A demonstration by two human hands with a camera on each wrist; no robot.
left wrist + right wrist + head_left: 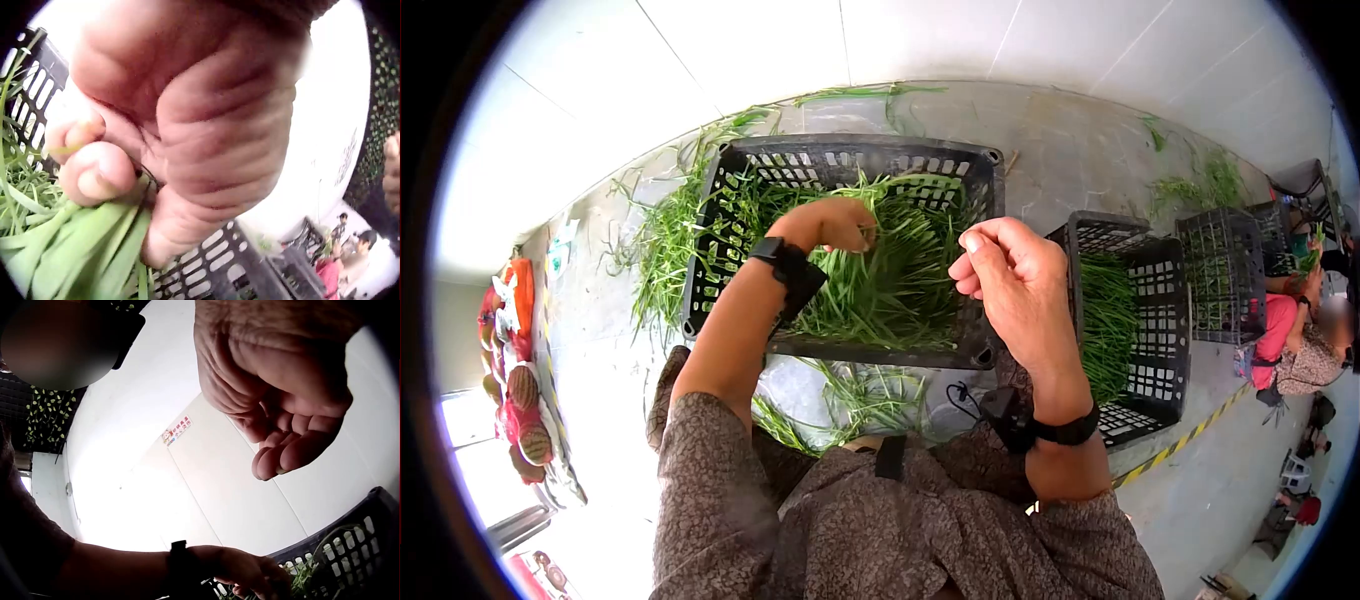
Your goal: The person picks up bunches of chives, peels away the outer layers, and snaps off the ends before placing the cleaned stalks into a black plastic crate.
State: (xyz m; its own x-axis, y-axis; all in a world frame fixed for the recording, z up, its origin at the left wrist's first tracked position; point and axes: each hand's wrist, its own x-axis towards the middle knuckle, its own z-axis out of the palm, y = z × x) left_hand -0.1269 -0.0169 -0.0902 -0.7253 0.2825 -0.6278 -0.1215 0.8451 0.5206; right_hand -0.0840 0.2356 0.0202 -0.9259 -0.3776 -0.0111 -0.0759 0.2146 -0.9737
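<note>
My left hand (835, 222) is over the large black plastic crate (870, 355) and grips a bunch of chives, long flat green leaves (81, 250), near one end. The leaves fan out below the fingers in the left wrist view. More loose green leaves (745, 205) lie in the crate around it. My right hand (1015, 280) is raised at the crate's right edge, apart from the bunch. Its fingers are curled in, the thumb lies against the index finger, and nothing shows between them in the right wrist view (284, 406).
A second black crate (1165, 335) with upright green leaves (1106, 325) stands at the right, more crates (1220, 270) beyond it. Leaves litter the floor (670, 240) around the first crate. A white wall (920, 40) rises behind. Another person (1305, 350) sits far right.
</note>
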